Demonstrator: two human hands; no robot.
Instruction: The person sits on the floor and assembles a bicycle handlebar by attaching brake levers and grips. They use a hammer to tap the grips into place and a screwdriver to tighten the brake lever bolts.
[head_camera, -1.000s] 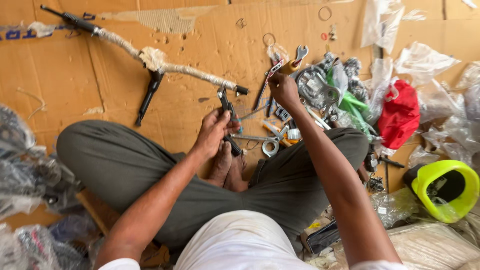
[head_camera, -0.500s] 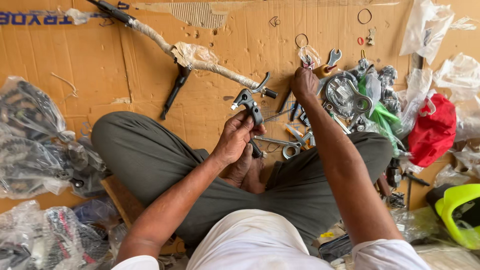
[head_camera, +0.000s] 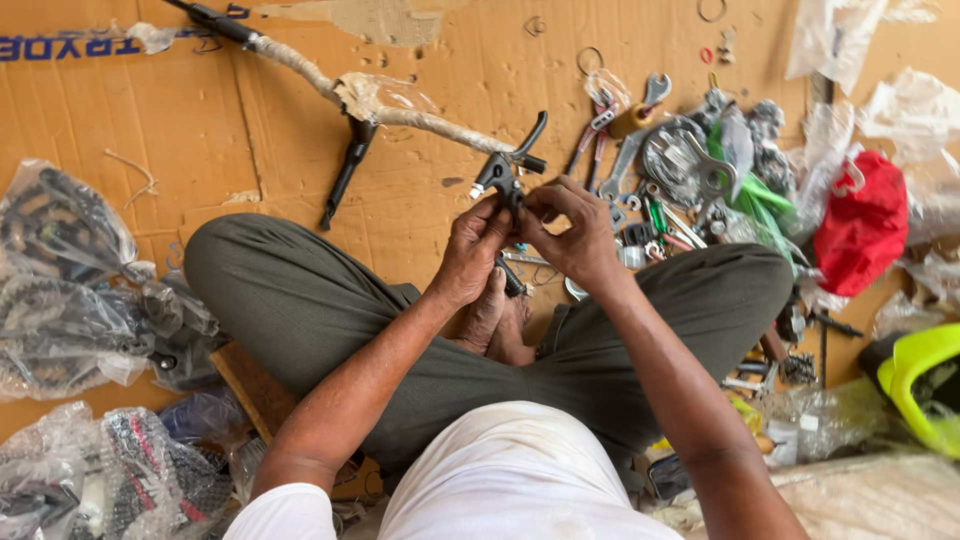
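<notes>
Black metal brake lever assembly (head_camera: 505, 175) held above the crossed legs, just short of the wrapped handlebar's near end; left hand (head_camera: 470, 250) fingers clenched around its lower body, right hand (head_camera: 575, 235) fingertips pinching its upper part from the other side. Beyond the lever, a long handlebar wrapped in clear plastic (head_camera: 400, 112) lies on the flattened brown cardboard floor sheet (head_camera: 150, 120). Right of the lever: loose spanners and metal parts (head_camera: 680, 170), red plastic bag (head_camera: 860, 225); left of it: bagged black parts (head_camera: 70, 290).
</notes>
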